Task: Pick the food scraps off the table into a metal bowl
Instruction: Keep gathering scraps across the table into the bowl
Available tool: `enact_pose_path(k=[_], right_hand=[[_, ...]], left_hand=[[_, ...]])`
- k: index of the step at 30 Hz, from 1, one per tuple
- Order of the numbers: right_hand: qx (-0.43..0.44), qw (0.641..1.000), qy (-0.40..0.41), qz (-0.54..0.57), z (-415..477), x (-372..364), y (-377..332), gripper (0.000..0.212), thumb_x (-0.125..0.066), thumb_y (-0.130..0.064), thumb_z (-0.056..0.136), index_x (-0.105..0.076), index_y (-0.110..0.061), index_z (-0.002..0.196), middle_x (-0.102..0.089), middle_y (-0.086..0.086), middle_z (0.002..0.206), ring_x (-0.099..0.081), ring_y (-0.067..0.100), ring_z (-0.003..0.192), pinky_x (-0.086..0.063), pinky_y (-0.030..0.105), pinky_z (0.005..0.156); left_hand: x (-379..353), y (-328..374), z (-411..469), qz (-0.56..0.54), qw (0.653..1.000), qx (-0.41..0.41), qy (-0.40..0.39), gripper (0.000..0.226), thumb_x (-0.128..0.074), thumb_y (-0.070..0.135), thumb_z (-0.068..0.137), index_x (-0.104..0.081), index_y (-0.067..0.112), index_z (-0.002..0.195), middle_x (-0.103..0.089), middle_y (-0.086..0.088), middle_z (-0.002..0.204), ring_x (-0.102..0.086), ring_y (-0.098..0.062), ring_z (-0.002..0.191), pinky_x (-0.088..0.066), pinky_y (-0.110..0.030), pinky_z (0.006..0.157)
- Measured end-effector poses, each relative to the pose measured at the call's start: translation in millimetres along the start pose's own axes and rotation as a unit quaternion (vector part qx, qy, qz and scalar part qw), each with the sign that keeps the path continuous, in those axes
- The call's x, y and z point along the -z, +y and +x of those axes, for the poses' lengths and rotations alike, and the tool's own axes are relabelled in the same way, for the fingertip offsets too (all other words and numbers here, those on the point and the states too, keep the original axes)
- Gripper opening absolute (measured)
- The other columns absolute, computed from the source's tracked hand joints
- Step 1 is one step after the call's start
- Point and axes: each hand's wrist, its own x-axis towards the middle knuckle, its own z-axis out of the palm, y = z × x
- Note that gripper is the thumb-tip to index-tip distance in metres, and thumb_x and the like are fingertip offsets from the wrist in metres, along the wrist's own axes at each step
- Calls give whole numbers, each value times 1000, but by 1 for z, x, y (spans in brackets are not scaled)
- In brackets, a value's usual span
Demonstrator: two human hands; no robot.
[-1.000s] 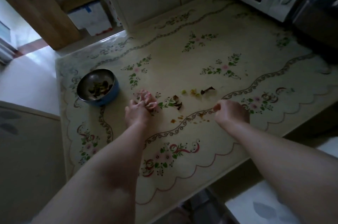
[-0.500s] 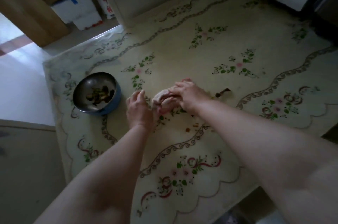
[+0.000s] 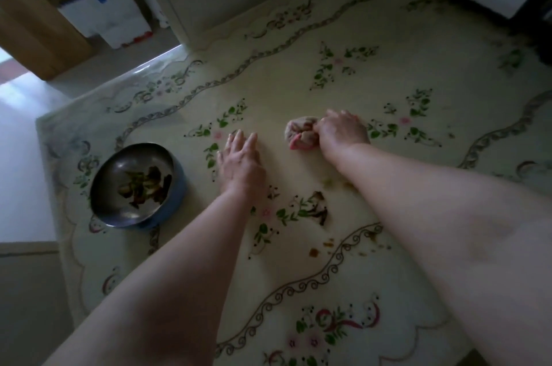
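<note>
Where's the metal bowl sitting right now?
Head view: the metal bowl sits on the table near its left edge, just left of the flat left hand and apart from it; the right hand grips a cloth farther right.

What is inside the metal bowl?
A small heap of dark and greenish scraps lies in the bowl; the rest of the bottom is bare metal. Anything under the heap is covered.

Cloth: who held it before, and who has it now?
The left grip let go of the cloth and now lies flat on the table. The right grip came over, took it and moved it farther away. The metal bowl and the dark scraps stayed put.
</note>
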Motion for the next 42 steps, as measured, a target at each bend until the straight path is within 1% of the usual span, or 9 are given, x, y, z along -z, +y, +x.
enact_pose_path(k=[6,10,15,20,23,26,29,38,42], right_hand=[[-104,992,49,-41,5,44,86,37,-34,-11,102,-51,-2,133,-43,14,140,-39,32,130,-34,38,104],[-115,989,76,56,-3,55,128,32,-34,-12,100,-54,-8,125,-53,14,129,-52,32,117,-43,37,91],[-56,993,8,108,-5,57,137,57,-35,-66,91,-43,-24,129,-52,12,129,-54,33,114,-42,42,93],[-130,982,81,113,13,73,185,33,-35,-43,100,-47,-21,122,-50,12,123,-51,27,95,-33,29,66],[-230,959,114,119,21,94,229,36,-35,-28,100,-46,-16,133,-49,17,133,-50,32,115,-32,32,78],[-306,912,145,231,13,100,249,40,-39,-23,94,-51,-13,131,-52,17,136,-49,33,122,-38,38,98],[-338,874,156,312,4,93,240,34,-41,-18,91,-59,-14,119,-59,15,128,-54,31,116,-42,34,94],[-179,951,20,252,-55,49,168,23,-35,-28,98,-55,-17,94,-63,6,92,-61,24,82,-52,42,73],[-205,919,90,324,-61,65,192,20,-38,-39,97,-51,-23,99,-60,-2,89,-58,15,69,-43,30,53]], left_hand=[[-11,17,-2,36,999,28,5,60,-47,17,96,-27,29,151,-10,1,162,-2,-18,150,1,-49,121],[-9,44,4,51,994,93,-3,59,-52,15,94,-30,18,149,-16,-3,161,-9,-21,149,-6,-52,120],[-24,117,14,40,999,-5,-33,51,-44,15,97,-39,30,145,-20,4,160,-8,-19,149,-5,-59,117],[-37,178,27,58,994,-3,-94,41,-38,15,95,-49,26,133,-41,-2,143,-29,-29,136,-25,-62,109],[-39,183,34,98,991,-4,-92,40,-39,13,93,-47,21,131,-48,-10,132,-38,-33,124,-40,-54,100],[-40,182,32,107,990,-11,-92,43,-38,7,91,-44,21,132,-47,-10,132,-36,-35,126,-42,-56,98],[-44,183,27,89,991,-6,-103,48,-40,5,89,-41,23,134,-39,-4,142,-26,-34,136,-34,-62,104],[-41,179,24,141,977,-23,-158,61,-38,8,95,-21,24,151,-12,-1,160,-8,-32,148,-24,-56,114],[-42,194,8,130,982,-29,-132,49,-38,7,95,-38,18,143,-34,-11,149,-30,-35,138,-36,-47,106]])
